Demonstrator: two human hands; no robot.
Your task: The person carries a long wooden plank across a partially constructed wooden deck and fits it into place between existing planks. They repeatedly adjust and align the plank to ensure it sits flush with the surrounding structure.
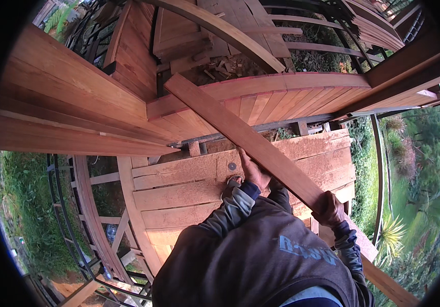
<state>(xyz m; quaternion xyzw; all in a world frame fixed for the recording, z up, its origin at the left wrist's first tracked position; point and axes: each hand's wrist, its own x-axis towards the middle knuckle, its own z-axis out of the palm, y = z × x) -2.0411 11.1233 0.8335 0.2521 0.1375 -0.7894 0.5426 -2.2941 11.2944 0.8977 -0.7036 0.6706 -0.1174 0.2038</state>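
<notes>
A long reddish-brown wooden plank point(250, 140) slants across in front of me, from the upper left down past my right side. My left hand point(255, 173) holds its near edge about midway, the fingers partly hidden beneath the wood. Further down the plank, my right hand point(328, 210) is wrapped over it with curled fingers. The plank's far end reaches over a curved, board-clad wooden wall point(276, 97); whether the two touch, I cannot tell.
Below me is a platform of rough planks point(179, 197) dusted with sawdust. Large wooden beams point(71, 87) jut in at the left. A curved timber point(220, 25) and stacked boards point(179, 48) lie beyond the wall. Metal railings point(61, 204) and greenery point(420, 169) flank the platform.
</notes>
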